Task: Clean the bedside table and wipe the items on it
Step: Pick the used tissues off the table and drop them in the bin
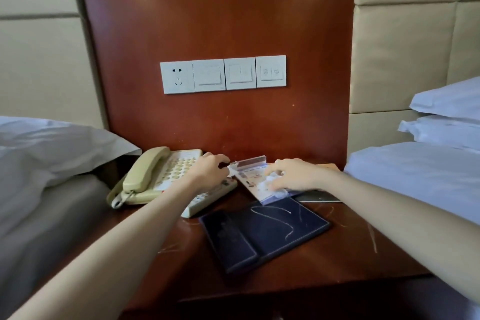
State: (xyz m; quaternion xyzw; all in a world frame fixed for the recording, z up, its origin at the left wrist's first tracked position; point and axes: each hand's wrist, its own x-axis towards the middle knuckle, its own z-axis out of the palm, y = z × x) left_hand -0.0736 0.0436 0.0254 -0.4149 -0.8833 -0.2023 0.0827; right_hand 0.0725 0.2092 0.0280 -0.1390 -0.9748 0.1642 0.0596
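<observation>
A clear acrylic sign holder (pixel 253 179) with a printed card lies tilted back on the reddish wooden bedside table (pixel 324 254). My left hand (pixel 210 167) grips its left edge. My right hand (pixel 291 175) presses a crumpled white tissue (pixel 272 184) onto the card's face. A beige corded telephone (pixel 155 176) sits at the table's left, partly under my left hand. In front of the sign lies a dark blue leather tray (pixel 262 234).
A dark booklet (pixel 319 196) lies behind the tray at the right. White sockets and switches (pixel 223 74) are on the wooden wall panel. Beds with white pillows (pixel 52 148) flank the table on both sides. Scratches mark the tabletop.
</observation>
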